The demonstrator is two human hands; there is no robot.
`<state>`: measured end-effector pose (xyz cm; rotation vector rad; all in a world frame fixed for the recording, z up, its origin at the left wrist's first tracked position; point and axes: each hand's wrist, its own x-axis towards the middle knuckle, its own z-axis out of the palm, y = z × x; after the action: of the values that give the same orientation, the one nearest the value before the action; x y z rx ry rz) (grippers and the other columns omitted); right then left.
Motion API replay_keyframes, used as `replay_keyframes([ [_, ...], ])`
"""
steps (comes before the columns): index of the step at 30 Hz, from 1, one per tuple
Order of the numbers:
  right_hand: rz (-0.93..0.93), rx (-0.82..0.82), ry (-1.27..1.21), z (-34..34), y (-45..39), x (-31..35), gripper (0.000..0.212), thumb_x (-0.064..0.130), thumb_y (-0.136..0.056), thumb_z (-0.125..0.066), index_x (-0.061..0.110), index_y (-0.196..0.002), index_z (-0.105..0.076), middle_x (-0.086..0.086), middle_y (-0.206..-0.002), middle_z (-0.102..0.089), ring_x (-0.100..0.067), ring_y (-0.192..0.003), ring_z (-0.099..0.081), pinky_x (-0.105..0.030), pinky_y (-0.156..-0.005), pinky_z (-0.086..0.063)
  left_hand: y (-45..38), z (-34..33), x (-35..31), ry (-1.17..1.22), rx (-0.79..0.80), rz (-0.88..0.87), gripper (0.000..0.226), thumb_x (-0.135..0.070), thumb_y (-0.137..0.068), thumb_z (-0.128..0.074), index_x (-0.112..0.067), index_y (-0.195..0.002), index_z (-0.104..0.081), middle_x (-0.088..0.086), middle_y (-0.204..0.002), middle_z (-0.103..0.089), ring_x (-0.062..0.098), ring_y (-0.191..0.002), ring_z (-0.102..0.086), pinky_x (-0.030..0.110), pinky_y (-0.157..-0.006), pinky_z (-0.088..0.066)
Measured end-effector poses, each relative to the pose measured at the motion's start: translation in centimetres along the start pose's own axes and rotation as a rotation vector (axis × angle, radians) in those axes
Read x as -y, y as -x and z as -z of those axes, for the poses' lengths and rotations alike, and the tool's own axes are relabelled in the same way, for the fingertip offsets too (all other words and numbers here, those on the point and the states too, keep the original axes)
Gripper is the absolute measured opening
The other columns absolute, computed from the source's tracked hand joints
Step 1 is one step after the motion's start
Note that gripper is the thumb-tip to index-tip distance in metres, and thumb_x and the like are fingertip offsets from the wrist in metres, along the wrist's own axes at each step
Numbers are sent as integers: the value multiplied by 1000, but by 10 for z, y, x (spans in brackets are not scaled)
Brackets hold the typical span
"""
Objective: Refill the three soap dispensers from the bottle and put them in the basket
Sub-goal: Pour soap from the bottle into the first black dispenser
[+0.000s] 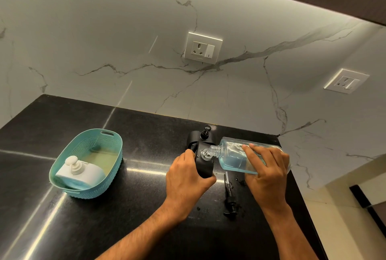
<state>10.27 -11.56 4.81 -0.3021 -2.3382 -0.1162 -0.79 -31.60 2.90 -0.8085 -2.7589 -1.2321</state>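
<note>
My right hand grips a clear bottle of pale blue liquid, tipped on its side with its threaded mouth over the open neck of a black dispenser. My left hand holds that black dispenser from its left side. Just behind it stands a second black dispenser with its pump fitted. A loose black pump with its tube lies on the counter between my wrists. A white dispenser with blue liquid sits in the teal basket at the left.
The black stone counter ends at a marble wall behind and drops off at its right edge. Small wet spots lie near the loose pump. Two wall sockets sit above the counter.
</note>
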Motion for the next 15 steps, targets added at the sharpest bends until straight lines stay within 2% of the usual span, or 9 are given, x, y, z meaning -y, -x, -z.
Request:
replay_keyframes([
  [15,2,5,7,2,-1,2,73,15,-58,-99,8,-125,-72,-13,-119,-71,-29,-117,-52,-47,-98,-44,0,0,0,4,5,-3,51,-55,-71,-80,-28,-99,-46,-13,-92,-54,6,-82,-53,13,-65,-34],
])
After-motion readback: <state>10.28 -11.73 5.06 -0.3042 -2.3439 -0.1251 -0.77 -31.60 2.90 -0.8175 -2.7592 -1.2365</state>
